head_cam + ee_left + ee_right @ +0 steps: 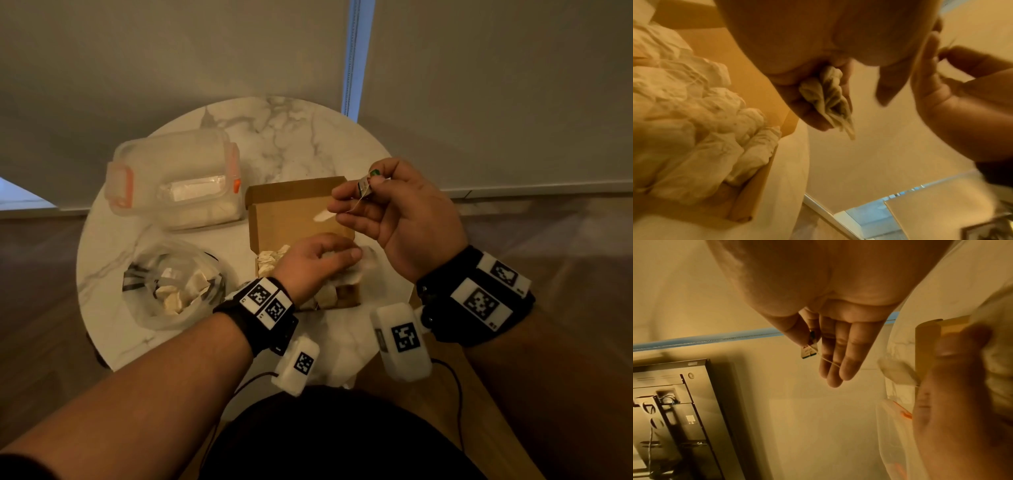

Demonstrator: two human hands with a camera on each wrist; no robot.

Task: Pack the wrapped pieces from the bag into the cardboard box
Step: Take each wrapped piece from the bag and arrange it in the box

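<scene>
Over the cardboard box (291, 205), his left hand (308, 263) grips a wrapped piece (828, 97) while his right hand (400, 209) pinches its paper tag (365, 186).

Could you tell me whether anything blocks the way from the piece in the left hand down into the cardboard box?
Nothing visible does. The left hand holds the piece right over the open box, lid folded back. The right hand pinches a tag higher up, clear of the drop.

Cardboard box (270, 209) sits mid-counter (274, 137), wrapped pieces (269, 260) inside. Lidded plastic container (171, 178) lies left and behind it. Bag (171, 284) lies left, nearer the person.
</scene>
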